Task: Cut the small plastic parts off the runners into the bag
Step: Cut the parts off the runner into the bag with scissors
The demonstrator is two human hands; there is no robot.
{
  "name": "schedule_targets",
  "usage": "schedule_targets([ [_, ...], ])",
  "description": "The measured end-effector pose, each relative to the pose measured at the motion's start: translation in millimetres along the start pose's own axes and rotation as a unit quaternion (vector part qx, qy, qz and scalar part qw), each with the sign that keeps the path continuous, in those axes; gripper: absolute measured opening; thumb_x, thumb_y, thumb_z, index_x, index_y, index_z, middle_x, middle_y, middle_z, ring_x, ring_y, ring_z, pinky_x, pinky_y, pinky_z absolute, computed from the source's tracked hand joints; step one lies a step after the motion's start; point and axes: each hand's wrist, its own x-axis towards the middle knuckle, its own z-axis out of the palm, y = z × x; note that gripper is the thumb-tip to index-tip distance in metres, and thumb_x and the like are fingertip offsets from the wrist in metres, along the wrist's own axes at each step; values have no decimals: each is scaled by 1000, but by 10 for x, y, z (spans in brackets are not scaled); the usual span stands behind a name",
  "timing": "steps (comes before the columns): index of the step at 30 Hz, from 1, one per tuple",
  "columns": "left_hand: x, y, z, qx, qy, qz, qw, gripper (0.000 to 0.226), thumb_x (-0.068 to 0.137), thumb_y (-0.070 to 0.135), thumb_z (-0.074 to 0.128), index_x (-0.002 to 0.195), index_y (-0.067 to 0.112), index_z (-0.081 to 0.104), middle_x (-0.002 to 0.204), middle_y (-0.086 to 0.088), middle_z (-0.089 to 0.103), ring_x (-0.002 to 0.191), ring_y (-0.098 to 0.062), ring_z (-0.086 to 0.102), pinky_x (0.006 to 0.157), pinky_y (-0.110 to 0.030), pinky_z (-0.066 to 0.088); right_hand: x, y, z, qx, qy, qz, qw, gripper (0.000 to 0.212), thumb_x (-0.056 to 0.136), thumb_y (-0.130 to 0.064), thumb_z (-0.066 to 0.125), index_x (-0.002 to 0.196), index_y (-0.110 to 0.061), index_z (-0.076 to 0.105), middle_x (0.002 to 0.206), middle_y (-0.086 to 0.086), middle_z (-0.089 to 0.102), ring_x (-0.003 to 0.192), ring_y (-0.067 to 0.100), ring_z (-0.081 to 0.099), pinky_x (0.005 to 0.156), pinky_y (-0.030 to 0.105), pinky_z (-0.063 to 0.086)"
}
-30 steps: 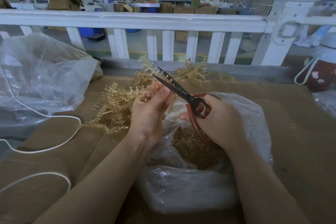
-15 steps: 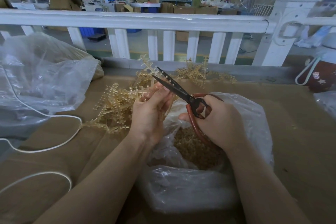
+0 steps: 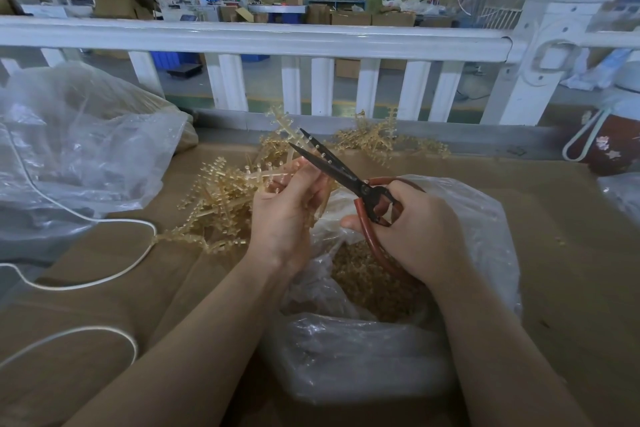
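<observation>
Between left hand [image 3: 284, 215] fingers, runner [image 3: 266, 177]

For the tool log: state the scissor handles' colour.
Reddish-brown looped handles on the black-bladed scissors; head view.

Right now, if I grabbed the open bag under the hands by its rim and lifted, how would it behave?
The bag is thin, crinkled film, so it would probably go floppy and sag. The cut parts heaped inside likely shift and pull the bottom down. Its mouth gapes wide, so parts could spill if it tilts.
</observation>
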Motion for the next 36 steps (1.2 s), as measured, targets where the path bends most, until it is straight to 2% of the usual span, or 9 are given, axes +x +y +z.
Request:
schedule_targets([
  [5, 16, -27, -13, 20, 6, 12, 1000, 15, 92, 16, 69, 77, 17, 73, 104, -14, 54, 99, -25, 47, 85, -34, 43, 0, -21, 1, 7, 0, 1, 1000, 66, 68, -86, 53, 94, -27, 70, 72, -23, 55, 63, -5, 51, 60, 14, 45],
  [9, 14, -24, -16, 22, 21, 21, 999, 20, 92, 13, 69, 74, 20, 75, 84, -6, 65, 90, -24, 55, 86, -34, 47, 0, -28, -1, 16, -5, 4, 1000, 76, 65, -88, 49, 98, -24, 73, 79, -19, 62, 68, 4, 59, 66, 25, 55],
  [12, 14, -20, -18, 26, 17, 30, 999, 24, 92, 11, 68, 71, 21, 74, 78, -2, 63, 81, -18, 56, 82, -32, 48, 1, -33, -7, 16, -6, 1, 1000, 76, 66, -88, 50, 100, -23, 72, 84, -16, 67, 73, 8, 62, 69, 28, 58],
  [17, -9, -46, -16, 41, 7, 35, 999, 4, 90, 11, 70, 87, 11, 73, 95, -15, 63, 92, -26, 55, 89, -38, 50, 2, -43, -11, 3, -12, 15, 1000, 77, 64, -91, 46, 98, -26, 70, 84, -17, 66, 72, 6, 60, 65, 21, 51],
  [20, -6, -62, -13, 51, 7, 32, 998, 7, 90, 11, 70, 86, 16, 72, 92, -12, 64, 90, -24, 57, 87, -35, 52, -3, -38, -3, -2, -12, 10, 1000, 75, 66, -89, 48, 99, -25, 70, 82, -20, 63, 71, 5, 59, 64, 18, 48],
  [23, 1, -64, -17, 54, -1, 41, 998, 4, 92, 9, 67, 96, 10, 69, 99, -13, 61, 92, -25, 54, 85, -33, 51, -2, -39, -2, 3, -13, 8, 1000, 74, 66, -87, 50, 101, -26, 71, 82, -21, 61, 71, 4, 58, 63, 14, 44],
  [27, -2, -70, -12, 29, -3, 49, 998, 10, 94, 11, 66, 101, 6, 69, 101, -10, 74, 99, -22, 71, 83, -24, 56, -4, -32, -1, 10, -14, 14, 1000, 69, 65, -88, 50, 92, -28, 68, 80, -19, 63, 68, 3, 58, 62, 13, 45],
  [30, -12, -59, -3, 17, -5, 60, 998, 12, 94, 15, 65, 100, 4, 69, 92, -5, 77, 94, -18, 74, 78, -21, 56, -3, -24, -4, 15, -11, 14, 1000, 65, 65, -89, 50, 90, -32, 65, 77, -19, 63, 66, -4, 54, 60, 9, 40],
  [36, 0, -67, 0, 76, 4, 66, 995, 16, 99, 19, 60, 97, 8, 71, 96, -6, 75, 93, -16, 72, 78, -18, 55, 2, -34, 18, 9, -2, 10, 1000, 83, 63, -98, 35, 100, -31, 67, 72, -29, 49, 64, -6, 47, 60, 9, 34],
])
